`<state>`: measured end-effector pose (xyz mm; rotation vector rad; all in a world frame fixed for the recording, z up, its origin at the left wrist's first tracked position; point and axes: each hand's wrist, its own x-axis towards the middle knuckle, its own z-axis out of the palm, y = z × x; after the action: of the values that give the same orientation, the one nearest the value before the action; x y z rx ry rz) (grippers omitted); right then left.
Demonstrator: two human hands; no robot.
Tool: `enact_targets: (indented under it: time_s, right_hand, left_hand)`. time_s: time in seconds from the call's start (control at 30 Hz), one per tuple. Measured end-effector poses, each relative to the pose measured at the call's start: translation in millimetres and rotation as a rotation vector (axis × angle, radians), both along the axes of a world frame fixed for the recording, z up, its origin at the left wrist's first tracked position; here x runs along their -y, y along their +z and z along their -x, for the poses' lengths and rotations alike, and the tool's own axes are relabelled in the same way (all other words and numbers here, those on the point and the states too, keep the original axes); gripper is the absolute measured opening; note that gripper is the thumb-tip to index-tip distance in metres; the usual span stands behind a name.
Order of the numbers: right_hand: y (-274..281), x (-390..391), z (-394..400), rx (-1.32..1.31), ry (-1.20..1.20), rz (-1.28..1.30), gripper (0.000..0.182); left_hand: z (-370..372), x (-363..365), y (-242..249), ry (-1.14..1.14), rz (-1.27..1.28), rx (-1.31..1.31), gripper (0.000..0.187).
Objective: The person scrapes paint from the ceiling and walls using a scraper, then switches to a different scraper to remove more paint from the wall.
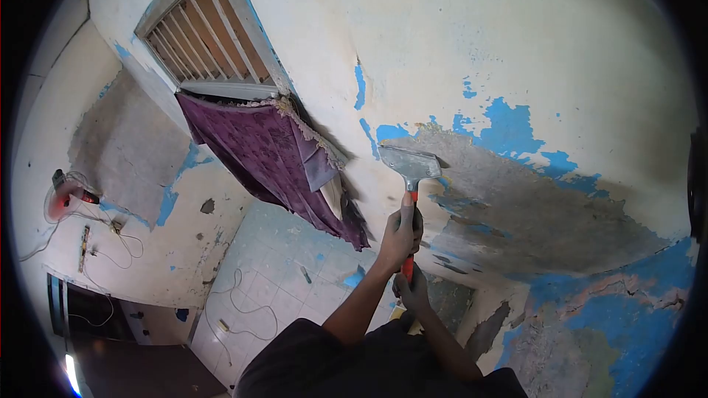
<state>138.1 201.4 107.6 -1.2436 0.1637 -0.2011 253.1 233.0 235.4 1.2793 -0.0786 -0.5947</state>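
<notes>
Both of my hands grip one long-handled scraper [411, 165] with a wide metal head and a red and black handle. My left hand [400, 234] is wrapped round the upper handle, its thumb lying along the shaft just below the head. Lower down, my right hand [414, 292] closes round the handle's end. The blade's edge overlaps the peeling wall [435, 44] at the border of a patch of blue paint [394, 132]. Right of the blade spreads bare grey plaster [516, 206], with cream paint above it.
A purple cloth [258, 144] hangs below a barred window [210, 29] on the left. On the far wall are a fan [65, 199] and loose wires. A cable [251, 309] trails over the tiled floor [284, 302], near paint flakes. A dark doorway is at lower left.
</notes>
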Motion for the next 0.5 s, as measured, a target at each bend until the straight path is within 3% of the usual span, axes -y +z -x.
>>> enact_targets:
  time_s: [0.13, 0.23, 0.27, 0.4, 0.5]
  right_hand:
    - [-12, -3, 11, -0.148, 0.087, -0.163, 0.021]
    - [-9, 3, 15, -0.274, 0.185, -0.138, 0.029]
    - [-23, 4, 10, -0.327, 0.112, -0.046, 0.035]
    - [22, 19, -5, -0.291, 0.096, 0.035, 0.034]
    - [8, 9, -2, -0.323, 0.059, 0.05, 0.034]
  left_hand:
    - [7, -4, -24, -0.078, -0.018, -0.061, 0.06]
    - [12, -2, -21, -0.061, -0.038, -0.053, 0.06]
    - [13, -1, -17, -0.033, -0.017, -0.03, 0.059]
    - [4, 6, 4, 0.016, 0.041, -0.008, 0.058]
    - [7, 6, 2, -0.031, -0.017, -0.008, 0.059]
